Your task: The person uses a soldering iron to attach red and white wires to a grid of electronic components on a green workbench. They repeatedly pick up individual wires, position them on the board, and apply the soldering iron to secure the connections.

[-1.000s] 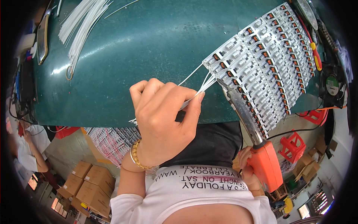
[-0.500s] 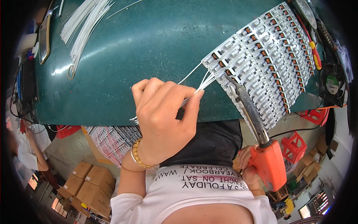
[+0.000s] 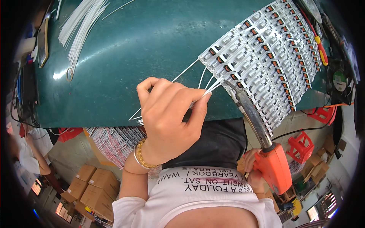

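My left hand [image 3: 169, 117] pinches a bunch of thin white wires [image 3: 216, 84] between thumb and forefinger. Their far ends fan out to the near-left edge of a panel of small white circuit modules [image 3: 262, 53], while the loose ends poke out below the hand's left side. An orange soldering gun [image 3: 273, 167] is gripped by my right hand [image 3: 253, 167], which is partly hidden behind the handle. Its metal barrel slants up to the left, and the tip is at the panel's edge beside the wires. Whether it touches a module I cannot tell.
A bundle of white wires [image 3: 81, 28] lies at the back left of the green table [image 3: 140, 45], near a phone [image 3: 43, 41]. Right of the panel are a red-and-yellow screwdriver [image 3: 321, 51] and a black fan [image 3: 339, 81]. A black cable [image 3: 300, 133] runs from the gun.
The gun's tip has moved slightly left along the panel's edge. My left hand has shifted a little right, and the wires spread wider. The panel appears slightly farther left and up.
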Demonstrator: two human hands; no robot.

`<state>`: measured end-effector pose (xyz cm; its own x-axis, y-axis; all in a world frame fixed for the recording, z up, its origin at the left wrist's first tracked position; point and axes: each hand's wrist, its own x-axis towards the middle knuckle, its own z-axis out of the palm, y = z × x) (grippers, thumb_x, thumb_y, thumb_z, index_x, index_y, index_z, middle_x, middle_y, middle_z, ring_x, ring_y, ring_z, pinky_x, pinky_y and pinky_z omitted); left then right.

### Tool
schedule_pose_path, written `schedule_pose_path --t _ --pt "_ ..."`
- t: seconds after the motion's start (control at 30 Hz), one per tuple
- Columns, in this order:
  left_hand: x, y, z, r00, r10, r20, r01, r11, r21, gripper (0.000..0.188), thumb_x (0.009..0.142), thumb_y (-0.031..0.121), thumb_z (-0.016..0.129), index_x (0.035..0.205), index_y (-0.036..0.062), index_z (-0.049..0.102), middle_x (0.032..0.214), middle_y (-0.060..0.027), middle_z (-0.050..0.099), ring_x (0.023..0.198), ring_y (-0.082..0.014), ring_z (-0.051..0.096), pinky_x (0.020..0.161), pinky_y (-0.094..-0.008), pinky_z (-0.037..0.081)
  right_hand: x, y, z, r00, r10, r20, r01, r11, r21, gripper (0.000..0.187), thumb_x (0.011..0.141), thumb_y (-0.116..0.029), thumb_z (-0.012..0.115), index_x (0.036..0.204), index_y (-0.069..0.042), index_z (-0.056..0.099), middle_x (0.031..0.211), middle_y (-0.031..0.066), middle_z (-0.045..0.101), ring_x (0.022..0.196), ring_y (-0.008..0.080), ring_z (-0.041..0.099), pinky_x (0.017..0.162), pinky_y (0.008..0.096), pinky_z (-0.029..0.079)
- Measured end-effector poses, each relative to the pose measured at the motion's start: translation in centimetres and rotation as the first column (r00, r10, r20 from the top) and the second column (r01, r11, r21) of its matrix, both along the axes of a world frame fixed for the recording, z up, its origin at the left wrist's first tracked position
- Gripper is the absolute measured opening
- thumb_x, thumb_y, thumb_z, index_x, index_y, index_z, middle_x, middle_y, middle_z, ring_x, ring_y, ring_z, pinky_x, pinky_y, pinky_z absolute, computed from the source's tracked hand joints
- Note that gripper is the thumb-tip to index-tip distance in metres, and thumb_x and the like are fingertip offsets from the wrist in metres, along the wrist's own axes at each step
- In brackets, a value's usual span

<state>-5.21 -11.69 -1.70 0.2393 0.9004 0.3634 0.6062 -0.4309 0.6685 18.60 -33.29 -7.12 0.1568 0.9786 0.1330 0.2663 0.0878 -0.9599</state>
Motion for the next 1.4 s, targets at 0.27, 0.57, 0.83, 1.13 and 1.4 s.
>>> schedule_pose_path --t 0.27,0.57,0.83,1.13,1.4 --pt "0.3 -0.5 -0.1 1.000 0.009 -0.028 -0.008 0.999 0.034 0.011 0.071 -0.003 0.074 0.075 0.0045 0.066 0.067 -0.0037 0.061 0.063 -0.0196 0.054 0.076 -0.0348 0.038 -1.5 1.6 3.2 0.992 -0.043 0.122 0.087 0.917 -0.389 0.067 0.077 -0.077 0.055 0.057 -0.015 0.041 0.055 -0.0015 0.045 0.054 0.0135 0.049 0.064 0.0305 0.043" --pt "0.0 -0.3 0.0 1.000 0.016 -0.026 -0.015 0.999 0.031 0.010 0.072 -0.003 0.074 0.075 0.0038 0.067 0.067 -0.0038 0.060 0.064 -0.0198 0.054 0.076 -0.0354 0.038 -0.9 2.2 3.1 0.995 -0.014 0.095 0.033 0.979 -0.201 0.001 0.060 -0.008 0.058 0.060 -0.008 0.058 0.061 0.0047 0.057 0.051 0.0208 0.056 0.050 0.0297 0.045" --pt "-1.1 -0.8 1.7 0.991 0.083 -0.101 -0.074 0.993 0.090 0.021 0.068 0.007 0.083 0.086 0.0075 0.073 0.065 0.0018 0.061 0.060 -0.0157 0.052 0.082 -0.0370 0.040 -2.6 4.1 4.8 0.975 -0.002 -0.221 -0.027 0.991 -0.128 0.081 0.080 -0.069 0.060 0.130 -0.007 0.046 0.053 -0.0058 0.042 0.047 0.0112 0.044 0.056 0.0288 0.041" --pt "0.6 -1.9 -0.2 0.999 0.054 0.006 -0.054 0.998 0.012 0.014 0.073 0.004 0.077 0.073 0.0090 0.065 0.059 0.0024 0.050 0.060 -0.0170 0.047 0.075 -0.0355 0.030 -0.7 2.1 4.9 0.999 0.029 0.014 -0.023 0.947 -0.320 0.018 0.066 -0.023 0.059 0.070 -0.007 0.050 0.058 0.0018 0.051 0.053 0.0194 0.054 0.054 0.0310 0.044" --pt "0.9 -1.9 -0.3 0.999 0.048 -0.013 -0.047 0.999 0.022 0.014 0.072 0.003 0.077 0.073 0.0090 0.064 0.059 0.0017 0.052 0.060 -0.0173 0.047 0.076 -0.0359 0.030 0.4 -2.4 -0.4 0.939 -0.165 0.303 0.215 0.967 -0.140 0.017 0.037 -0.013 0.058 0.052 -0.005 0.054 0.050 0.0034 0.047 0.042 0.0214 0.047 0.043 0.0313 0.035"
